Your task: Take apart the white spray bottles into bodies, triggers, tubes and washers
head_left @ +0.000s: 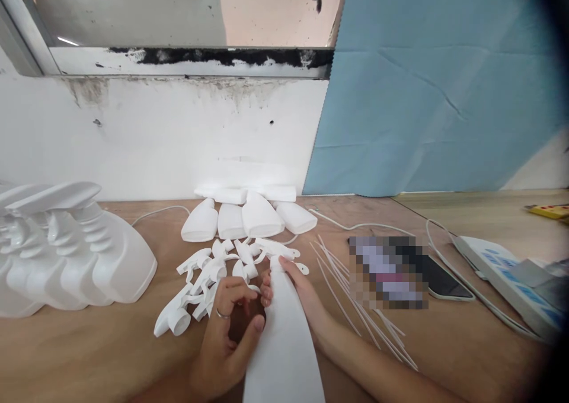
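Note:
My right hand point(306, 293) is wrapped around the narrow neck of a white plastic bottle point(287, 346), its thumb near the top and fingertips showing on the left side. The bottle's wide body reaches down out of the bottom of the view. Close beside it on the left, my left hand point(229, 335) is raised with curled fingers and the thumb apart, and nothing shows between them. A ring is on one of its fingers. Just beyond the hands lies a loose heap of white trigger spray heads point(211, 275). Whether the left fingertips touch the bottle is unclear.
Several white bottles point(262, 216) lie near the wall. Assembled spray bottles point(106, 255) stand in a row at left. Thin white tubes point(355, 299) lie right of my hands, before a phone point(444, 278) and a power strip point(502, 278). A white cable crosses behind.

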Demonstrator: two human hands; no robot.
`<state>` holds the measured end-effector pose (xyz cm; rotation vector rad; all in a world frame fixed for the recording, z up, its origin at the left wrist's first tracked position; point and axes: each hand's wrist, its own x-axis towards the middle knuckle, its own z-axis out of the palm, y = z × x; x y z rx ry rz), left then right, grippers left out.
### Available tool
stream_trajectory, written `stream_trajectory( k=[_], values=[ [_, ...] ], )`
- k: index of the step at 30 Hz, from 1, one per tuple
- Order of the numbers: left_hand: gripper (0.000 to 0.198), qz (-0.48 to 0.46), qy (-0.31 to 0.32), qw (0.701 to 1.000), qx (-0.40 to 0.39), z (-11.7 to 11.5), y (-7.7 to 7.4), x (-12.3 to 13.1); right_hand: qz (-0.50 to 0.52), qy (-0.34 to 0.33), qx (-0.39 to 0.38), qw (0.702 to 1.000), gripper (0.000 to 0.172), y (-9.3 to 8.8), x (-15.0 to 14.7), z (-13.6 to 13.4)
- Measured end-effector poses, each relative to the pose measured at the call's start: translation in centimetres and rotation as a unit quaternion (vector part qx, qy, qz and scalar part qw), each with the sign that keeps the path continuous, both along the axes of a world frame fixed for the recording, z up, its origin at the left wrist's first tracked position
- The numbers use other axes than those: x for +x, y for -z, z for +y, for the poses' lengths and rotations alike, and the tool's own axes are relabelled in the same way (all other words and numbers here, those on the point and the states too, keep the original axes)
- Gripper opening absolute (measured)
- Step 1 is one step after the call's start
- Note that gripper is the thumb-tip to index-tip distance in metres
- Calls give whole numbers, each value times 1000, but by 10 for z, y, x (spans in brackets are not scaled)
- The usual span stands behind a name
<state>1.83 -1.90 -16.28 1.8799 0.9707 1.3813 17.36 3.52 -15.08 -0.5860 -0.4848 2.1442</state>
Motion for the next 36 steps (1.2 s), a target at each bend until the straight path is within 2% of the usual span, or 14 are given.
stream_trajectory(
  k=[3, 5, 8, 11, 18, 26, 32, 36],
  values=[
    [27, 27, -60, 998, -13, 8, -3, -2, 12, 40, -15, 999, 21, 8, -3, -1],
    [32, 53, -73, 995, -31, 11, -5, -1, 20, 35, -19, 999, 20, 10, -4, -2],
    [38, 106, -49, 992, -46, 12, -5, 1, 21, -28, -24, 999, 33, 10, -4, -1],
    [42, 114, -32, 991, -67, 12, -5, 2, 13, -66, -15, 998, 43, 8, -4, -1],
    [46, 105, -14, 990, -96, 15, -8, 2, -4, -57, -1, 998, 42, 6, -6, -1],
    [45, 93, -12, 991, -92, 16, -7, 1, 2, 10, 35, 999, 35, 11, -2, -1],
    [47, 111, -24, 989, -94, 16, -4, 0, -29, -35, -6, 999, 42, 14, -1, 0],
    [46, 124, -23, 987, -99, 15, -5, 0, -14, -13, -6, 1000, 42, 14, 1, 0]
  ],
)
